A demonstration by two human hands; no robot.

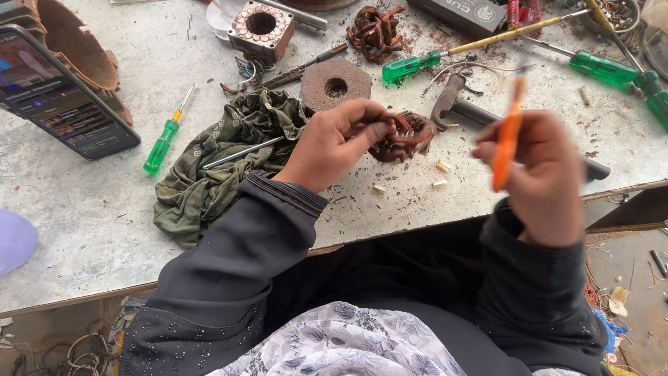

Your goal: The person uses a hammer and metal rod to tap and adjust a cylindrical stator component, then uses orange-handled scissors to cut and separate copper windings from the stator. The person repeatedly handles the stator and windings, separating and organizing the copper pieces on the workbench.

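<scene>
My left hand [335, 143] grips a small bundle of copper wire coil [406, 136] just above the workbench [83, 209]. My right hand [539, 170] is closed around a slim orange-handled tool [509, 136], held upright and blurred, a little to the right of the coil. The tool's tip is not visible. Both arms wear dark sleeves.
An olive cloth [216, 157] with a thin metal rod lies left of my hand. Around it are a rusty hexagonal nut [335, 85], a stator block [261, 28], another copper coil [374, 31], green-handled screwdrivers [161, 145] [410, 66], a hammer [456, 104] and a propped phone [59, 97].
</scene>
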